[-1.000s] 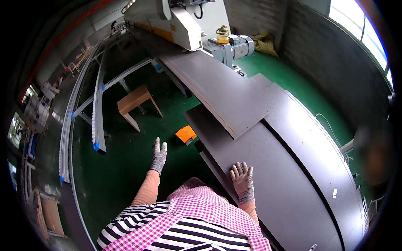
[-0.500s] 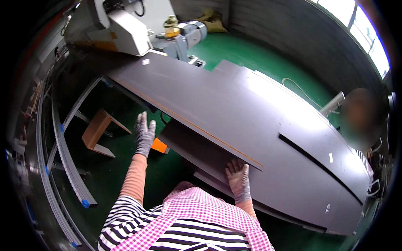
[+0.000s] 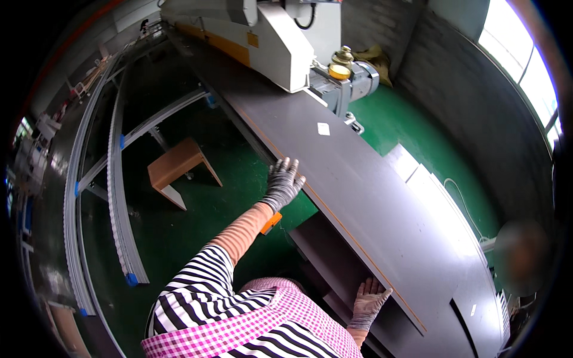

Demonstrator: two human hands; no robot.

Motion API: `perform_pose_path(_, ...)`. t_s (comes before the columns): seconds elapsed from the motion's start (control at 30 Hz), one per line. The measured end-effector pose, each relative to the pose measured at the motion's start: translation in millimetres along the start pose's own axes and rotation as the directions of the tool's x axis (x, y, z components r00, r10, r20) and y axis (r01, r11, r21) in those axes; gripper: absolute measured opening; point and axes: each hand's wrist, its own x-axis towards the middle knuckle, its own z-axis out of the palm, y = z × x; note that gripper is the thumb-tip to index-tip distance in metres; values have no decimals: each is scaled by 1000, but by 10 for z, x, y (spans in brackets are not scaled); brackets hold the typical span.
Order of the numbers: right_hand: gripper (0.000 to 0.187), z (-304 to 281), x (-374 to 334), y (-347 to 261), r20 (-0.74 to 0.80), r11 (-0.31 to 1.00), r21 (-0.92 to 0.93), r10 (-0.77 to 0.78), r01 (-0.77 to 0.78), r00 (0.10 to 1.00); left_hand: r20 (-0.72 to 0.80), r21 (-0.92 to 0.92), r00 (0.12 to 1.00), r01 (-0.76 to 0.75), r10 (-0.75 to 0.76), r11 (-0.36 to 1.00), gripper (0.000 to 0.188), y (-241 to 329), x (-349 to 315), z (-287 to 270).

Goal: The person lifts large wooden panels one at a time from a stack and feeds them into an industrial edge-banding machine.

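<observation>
A long dark-grey panel [image 3: 364,191] stretches from the machine down toward the lower right, an orange-brown strip running along its near edge. My left hand [image 3: 283,185], in a grey knit glove, lies at that edge with its fingers straight and apart. My right hand [image 3: 369,304], gloved as well, is at the same edge farther down, its fingers extended and nothing in its grasp. Below the edge, other dark panels [image 3: 331,247] show between my two hands. A small white label [image 3: 323,129] sits on the upper part of the long panel.
A white machine housing [image 3: 280,51] stands over the panel's far end, a motor [image 3: 361,80] beside it. Left are metal rails [image 3: 122,221] with blue end caps and a brown wooden stool-like piece [image 3: 176,164]. An orange object [image 3: 271,223] lies below my left forearm.
My view has swung left toward the machine. My left hand has moved from over the floor gap onto the panel's near edge. My right hand stays by that edge.
</observation>
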Motion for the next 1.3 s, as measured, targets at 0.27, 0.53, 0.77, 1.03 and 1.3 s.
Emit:
perform_pose_path(0.27,52,-61,131,-8,18,985,173,10,-13,1000,238,53,971,-37,23,998,65,283,-214,-72)
perform_pose_path(0.53,49,-27,197,72,143,970,228,53,-85,988,214,39,970,-123,112,992,62,493,-452,-55)
perform_pose_path(0.77,48,123,213,116,13,964,264,25,-28,1000,283,74,952,-142,116,987,62,335,-228,-128)
perform_pose_path(1.03,51,383,350,296,-118,931,362,-7,50,993,198,116,980,-50,26,992,65,-498,725,108)
perform_pose_path(1.3,51,961,546,735,-212,903,403,-62,146,975,81,189,990,99,-116,977,64,-1599,1742,72)
